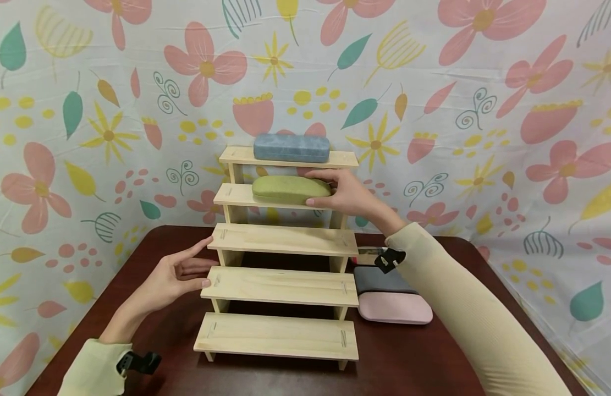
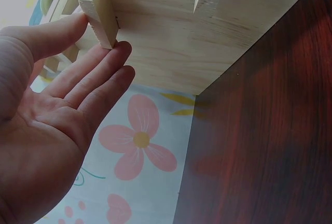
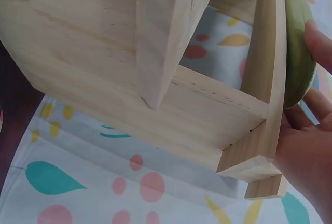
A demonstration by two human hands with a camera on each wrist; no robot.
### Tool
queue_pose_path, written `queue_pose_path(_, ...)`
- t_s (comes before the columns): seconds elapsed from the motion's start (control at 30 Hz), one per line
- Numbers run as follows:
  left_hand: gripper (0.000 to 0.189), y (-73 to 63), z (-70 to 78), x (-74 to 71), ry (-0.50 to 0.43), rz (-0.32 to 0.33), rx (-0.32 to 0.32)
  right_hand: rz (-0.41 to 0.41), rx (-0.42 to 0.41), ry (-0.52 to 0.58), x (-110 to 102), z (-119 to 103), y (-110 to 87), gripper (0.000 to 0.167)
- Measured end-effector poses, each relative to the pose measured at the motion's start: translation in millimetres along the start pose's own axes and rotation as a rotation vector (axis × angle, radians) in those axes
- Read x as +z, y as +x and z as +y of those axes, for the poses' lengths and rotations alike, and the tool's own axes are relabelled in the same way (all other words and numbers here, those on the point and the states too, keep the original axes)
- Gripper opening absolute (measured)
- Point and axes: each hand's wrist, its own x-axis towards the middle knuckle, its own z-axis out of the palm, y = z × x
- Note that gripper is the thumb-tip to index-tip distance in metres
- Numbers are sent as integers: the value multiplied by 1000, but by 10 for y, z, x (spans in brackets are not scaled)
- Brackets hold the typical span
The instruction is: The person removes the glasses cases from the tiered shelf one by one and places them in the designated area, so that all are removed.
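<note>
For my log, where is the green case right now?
In the head view, the green case is on the second shelf from the top, its right end held by the right hand, just below the blue case.

No text, label, brand, number or sign can be read on anything in the head view or either wrist view.
</note>
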Motion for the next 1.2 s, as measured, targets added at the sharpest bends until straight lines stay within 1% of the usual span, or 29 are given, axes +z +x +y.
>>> queue_pose_path(0.27, 89, -4, 2, -1, 13, 1, -3, -7, 15, 67, -35, 49, -24, 62)
queue_pose_path(0.4, 89, -4, 1, -1, 18, 2, -5, -14, 26, 59, -50, 49, -28, 63)
queue_pose_path(0.6, 89, -4, -4, 3, 14, 1, 0, -28, 50, 27, -62, 58, -13, 70)
queue_pose_path(0.73, 88, -2, -3, 7, 10, 0, 1, -26, 64, 31, -62, 39, -16, 71)
queue_pose_path(0.93, 89, -2, -4, 6, 10, 1, 2, 0, 46, 35, -52, 0, -22, 69)
queue_pose_path(1.07, 89, -8, -2, 5, 9, 3, 2, 30, 31, 53, -36, -48, -46, 65)
queue_pose_path(1.2, 88, -7, 0, 3, 10, 0, 4, 63, 18, 70, -23, -40, -78, 63)
